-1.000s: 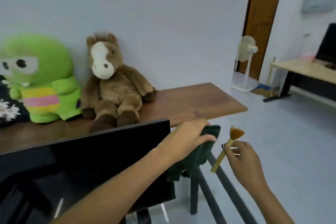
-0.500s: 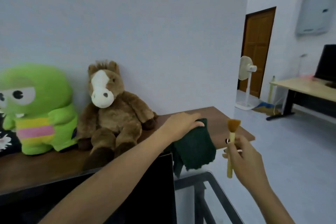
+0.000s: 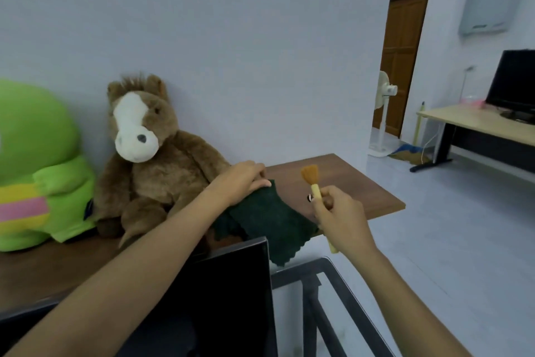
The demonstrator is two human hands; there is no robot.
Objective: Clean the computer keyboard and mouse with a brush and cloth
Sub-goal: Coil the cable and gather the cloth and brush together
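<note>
I have my left hand [image 3: 241, 183] out over the brown surface [image 3: 341, 183], its fingers curled over the top edge of the dark green cloth [image 3: 269, 220] and gripping it. The cloth hangs down and toward me from that hand, draped past the near edge of the surface, with its lower scalloped edge just above the corner of the black monitor [image 3: 225, 298] that stands below my left forearm.

My right hand [image 3: 340, 217] is just to the right of the cloth and close to my left hand, though not touching it. Its fingers are closed around the pale yellow handle of the brush [image 3: 314, 187]. The brush stands nearly upright, with the orange bristles fanned out above my fingers and the butt of the handle poking out below my palm. I see a small dark thing beside my thumb, but I cannot tell what it is.

To the left of my left hand, a brown horse plush [image 3: 153, 159] sits on the same surface against the wall, with my left forearm crossing in front of its legs. Further left is a green plush [image 3: 37, 171] with pink and yellow stripes. Beneath my right hand is a dark metal frame [image 3: 333, 293].

I cannot see the keyboard or mouse in this view.
</note>
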